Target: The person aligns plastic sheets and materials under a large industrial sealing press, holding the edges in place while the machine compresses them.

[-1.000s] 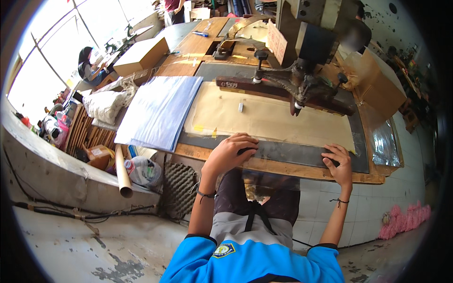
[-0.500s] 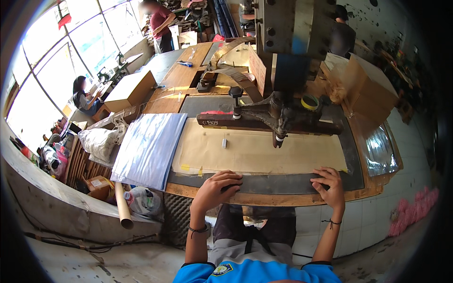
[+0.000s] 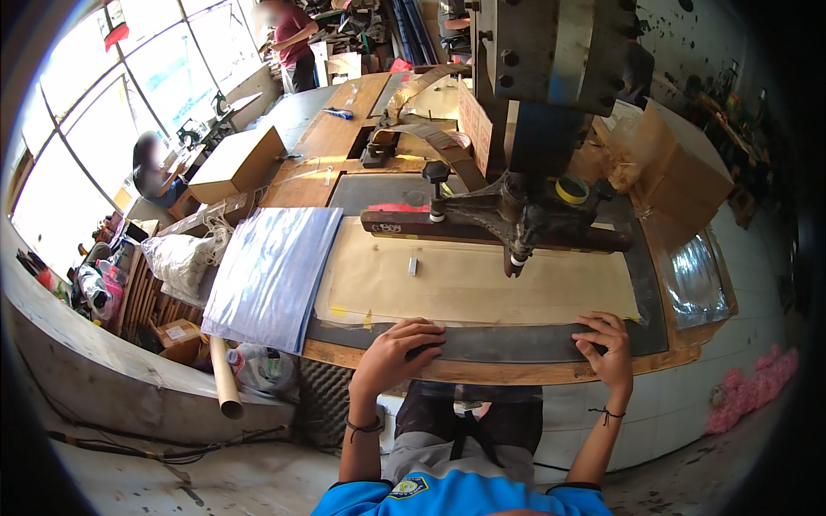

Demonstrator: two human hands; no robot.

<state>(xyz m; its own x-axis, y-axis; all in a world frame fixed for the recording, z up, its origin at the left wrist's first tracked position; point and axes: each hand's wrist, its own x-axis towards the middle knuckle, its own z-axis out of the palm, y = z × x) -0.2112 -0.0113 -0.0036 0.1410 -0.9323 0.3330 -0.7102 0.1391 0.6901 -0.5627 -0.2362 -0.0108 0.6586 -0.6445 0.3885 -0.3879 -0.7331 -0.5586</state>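
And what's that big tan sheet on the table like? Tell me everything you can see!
The tan sheet is long, flat and roughly rectangular, and looks like paper or thin card. It lies on a dark mat, with yellow bits, perhaps tape, near its front left corner. A small grey block sits on it, left of the middle. A dark bar runs across its far side. Fingertips of both hands are close to its near edge; I can't tell if they touch.
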